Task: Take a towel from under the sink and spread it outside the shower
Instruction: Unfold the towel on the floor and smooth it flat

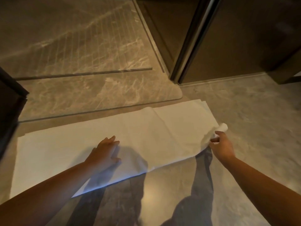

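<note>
Dim bathroom with a polished marble floor (252, 119), a grooved shower floor (81, 46) beyond a low sill (97, 92), and a dark door frame (187, 54) to the right. Just outside the sill, on the floor, a white towel (146, 136), laid out long and nearly flat. Left hand (105, 152) resting on the towel's middle, fingers straight, pressing the cloth down. Right hand (221, 147) pinching the near right corner, which is bunched and raised off the floor. Probably down to the last smoothing. Main risk: too strong a tug from the right, since smooth stone likely gives little grip and could let the whole towel slide or skew away from the sill. Second risk: dropping the corner while it is crumpled, leaving a roll or fold at that end to trip on. Also possible: a ridge of cloth forming between the two hands if the left pins the middle hard while the right pulls sideways. Safer to draw the corner out low and gently, then lay it down flat.
</note>
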Action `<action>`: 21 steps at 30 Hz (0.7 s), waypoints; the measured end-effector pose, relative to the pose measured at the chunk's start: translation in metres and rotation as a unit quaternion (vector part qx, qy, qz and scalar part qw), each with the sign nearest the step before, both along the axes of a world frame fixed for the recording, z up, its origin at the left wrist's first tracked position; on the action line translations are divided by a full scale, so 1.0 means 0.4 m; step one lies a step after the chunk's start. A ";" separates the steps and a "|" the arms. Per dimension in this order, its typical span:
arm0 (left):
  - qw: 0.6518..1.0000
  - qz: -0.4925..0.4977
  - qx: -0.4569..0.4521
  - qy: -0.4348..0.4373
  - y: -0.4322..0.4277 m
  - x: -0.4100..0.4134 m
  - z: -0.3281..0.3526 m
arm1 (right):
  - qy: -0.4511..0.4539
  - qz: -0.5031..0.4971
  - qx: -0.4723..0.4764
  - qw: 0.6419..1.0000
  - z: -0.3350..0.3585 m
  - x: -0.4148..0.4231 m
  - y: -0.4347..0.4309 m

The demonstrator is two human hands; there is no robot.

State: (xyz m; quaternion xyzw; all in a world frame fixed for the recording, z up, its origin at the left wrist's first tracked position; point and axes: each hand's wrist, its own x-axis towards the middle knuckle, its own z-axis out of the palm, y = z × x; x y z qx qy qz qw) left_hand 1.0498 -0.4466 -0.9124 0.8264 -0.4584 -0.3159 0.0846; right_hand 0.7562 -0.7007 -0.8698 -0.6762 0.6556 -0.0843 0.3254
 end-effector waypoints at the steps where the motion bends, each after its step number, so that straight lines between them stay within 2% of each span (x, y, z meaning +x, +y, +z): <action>1: 1.000 -0.003 0.009 -0.001 0.008 -0.001 -0.005 | -0.001 0.004 0.003 1.000 -0.001 0.003 -0.002; 5: 0.999 -0.024 0.035 -0.015 0.027 -0.004 -0.018 | -0.008 0.011 0.006 1.000 -0.009 0.018 -0.001; 9: 0.998 -0.031 0.051 -0.027 0.030 -0.010 -0.015 | 0.024 0.025 -0.034 0.999 -0.012 0.033 0.002; 12: 0.998 -0.031 0.058 -0.018 0.030 -0.009 -0.008 | 0.077 0.098 -0.079 0.989 -0.015 0.056 0.010; 14: 0.998 -0.029 0.058 -0.015 0.033 -0.012 -0.005 | 0.103 0.181 -0.075 0.975 -0.021 0.083 0.025; 18: 0.998 -0.001 0.056 0.003 0.061 0.009 0.000 | 0.155 0.399 -0.019 0.903 -0.041 0.160 0.061; 21: 0.997 0.029 0.069 -0.009 0.118 0.063 -0.001 | 0.216 0.500 -0.008 0.838 -0.061 0.234 0.086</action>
